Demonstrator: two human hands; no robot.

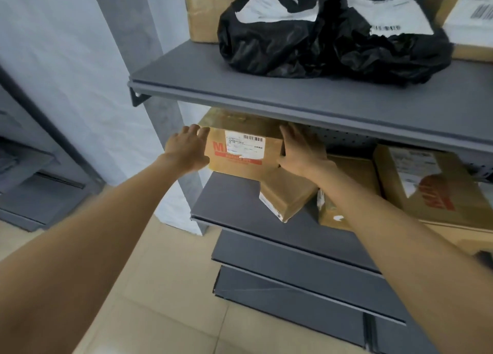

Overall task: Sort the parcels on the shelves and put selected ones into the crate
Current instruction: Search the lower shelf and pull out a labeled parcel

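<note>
A brown cardboard parcel (244,151) with a white barcode label and red print sits at the left end of the second grey shelf (226,201). My left hand (188,148) presses flat against its left side. My right hand (301,149) grips its right side, thumb on the front face. A small brown packet (286,196) lies tilted just below my right wrist. Further right are a flat brown box (354,172) and a large brown box with red print (437,185). No crate is in view.
The top shelf (266,87) carries two black plastic bags with white labels (314,39) and cardboard boxes behind them. Lower grey shelves (293,271) step out below. Another grey rack (34,183) stands at the left, with tan floor tiles (165,300) between.
</note>
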